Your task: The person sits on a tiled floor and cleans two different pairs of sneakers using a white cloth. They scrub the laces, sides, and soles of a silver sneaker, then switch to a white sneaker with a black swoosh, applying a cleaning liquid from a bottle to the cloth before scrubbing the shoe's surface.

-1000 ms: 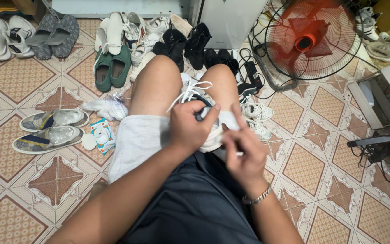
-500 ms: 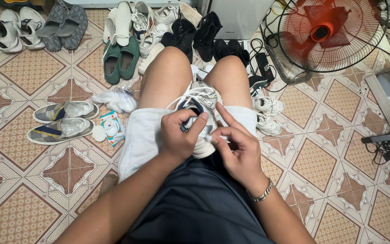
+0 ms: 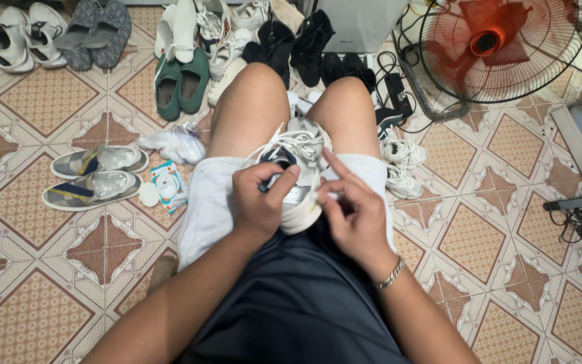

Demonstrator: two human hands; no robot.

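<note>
Sneaker [image 3: 302, 172] rests on lap, gripped by left hand [image 3: 259, 200]; right hand [image 3: 351, 212] loosely open beside it.

Sneaker [image 3: 301, 162], white, in lap: 1. Hands: 2, left hand [image 3: 261, 202], right hand [image 3: 355, 216]. Green slip-ons [image 3: 182, 84] at 11 o'clock: 2. Grey striped shoes [image 3: 92, 176] at 9 o'clock: 2. Red fan [image 3: 500, 44] at 1 o'clock: 1.

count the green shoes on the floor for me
2: a pair of green shoes side by side on the tiles, left of the person's left knee, at the front of the shoe pile. More could be hidden among the pile.
</note>
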